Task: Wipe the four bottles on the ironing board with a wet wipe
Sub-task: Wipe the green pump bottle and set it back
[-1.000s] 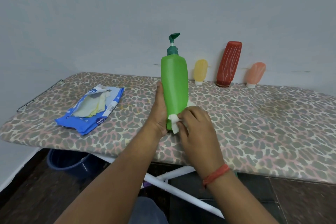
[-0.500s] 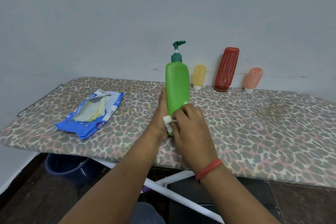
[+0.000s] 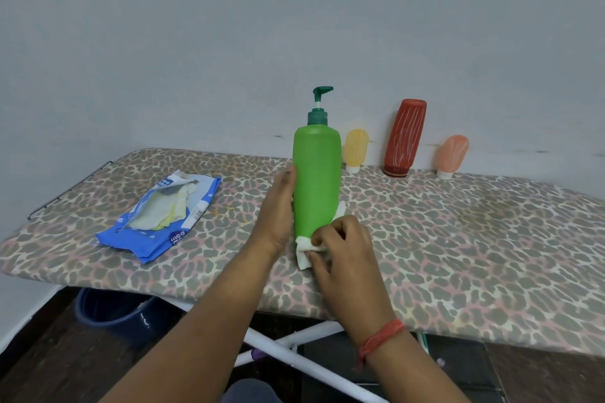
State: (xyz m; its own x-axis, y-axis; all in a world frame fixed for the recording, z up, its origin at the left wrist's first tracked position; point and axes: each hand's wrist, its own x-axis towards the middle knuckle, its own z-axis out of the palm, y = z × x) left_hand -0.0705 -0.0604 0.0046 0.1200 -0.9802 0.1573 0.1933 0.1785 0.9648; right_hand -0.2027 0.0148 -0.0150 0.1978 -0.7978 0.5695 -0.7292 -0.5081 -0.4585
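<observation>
A tall green pump bottle stands upright on the leopard-print ironing board. My left hand holds its left side, fingers behind it. My right hand pinches a white wet wipe against the bottle's base, and the wipe wraps round to the right side. Behind, three bottles lean on the wall: a small yellow bottle, a tall red bottle and a small peach bottle.
A blue wet wipe pack lies open at the board's left end. A dark blue bucket sits on the floor below it, by the board's white legs. The wall runs right behind the board.
My right hand and the wipe slid down from the bottle's lower front to its base. The view shifted slightly; the left hand keeps its hold.
</observation>
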